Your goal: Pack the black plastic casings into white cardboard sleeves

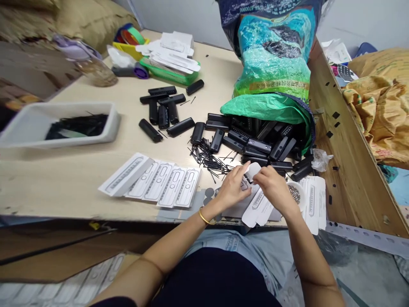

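White printed card (252, 170) sits pinched between a worker's left hand (232, 187) and right hand (274, 187), both closed on it at the near edge of the pale table (79, 179). Digits on the blue-green sack (271, 55) are too blurred to read. Black casings (255, 147) spill from the sack just behind; a row of flat cards (153, 181) lies left, beyond it open tabletop.

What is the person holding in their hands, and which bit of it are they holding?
Both hands, left hand and right hand, hold a white printed card by its upper end, pinched in the fingers; the rest hangs toward the lap.
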`<state>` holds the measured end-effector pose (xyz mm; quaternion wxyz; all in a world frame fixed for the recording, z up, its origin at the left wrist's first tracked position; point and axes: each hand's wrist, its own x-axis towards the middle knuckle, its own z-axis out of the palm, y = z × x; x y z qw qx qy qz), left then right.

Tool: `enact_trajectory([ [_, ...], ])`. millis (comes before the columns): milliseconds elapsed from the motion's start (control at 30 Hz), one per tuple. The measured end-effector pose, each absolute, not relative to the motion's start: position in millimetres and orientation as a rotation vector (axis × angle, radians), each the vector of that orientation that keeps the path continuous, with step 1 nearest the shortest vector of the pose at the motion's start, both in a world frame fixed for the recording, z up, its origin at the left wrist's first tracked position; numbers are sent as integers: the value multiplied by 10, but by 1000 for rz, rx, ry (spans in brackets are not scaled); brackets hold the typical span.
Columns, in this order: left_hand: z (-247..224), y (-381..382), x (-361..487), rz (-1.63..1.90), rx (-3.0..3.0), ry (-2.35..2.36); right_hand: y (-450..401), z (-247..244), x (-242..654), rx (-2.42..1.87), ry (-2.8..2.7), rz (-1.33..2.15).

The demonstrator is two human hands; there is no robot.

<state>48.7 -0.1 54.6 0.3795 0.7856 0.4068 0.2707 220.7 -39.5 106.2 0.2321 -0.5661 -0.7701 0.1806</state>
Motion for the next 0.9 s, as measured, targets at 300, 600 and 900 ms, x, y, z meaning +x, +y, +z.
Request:
enact_trajectory([
  [300, 397, -149, 663, 960, 1693, 901, -433, 712, 2119, -1532, -1314, 677],
  [600, 417, -143, 742, 952, 1458, 729, -547, 366, 1593, -1388, -1266, 246],
  [900, 409, -184, 686, 929, 1574, 728, -646, 342, 1627, -1312, -1385, 153],
])
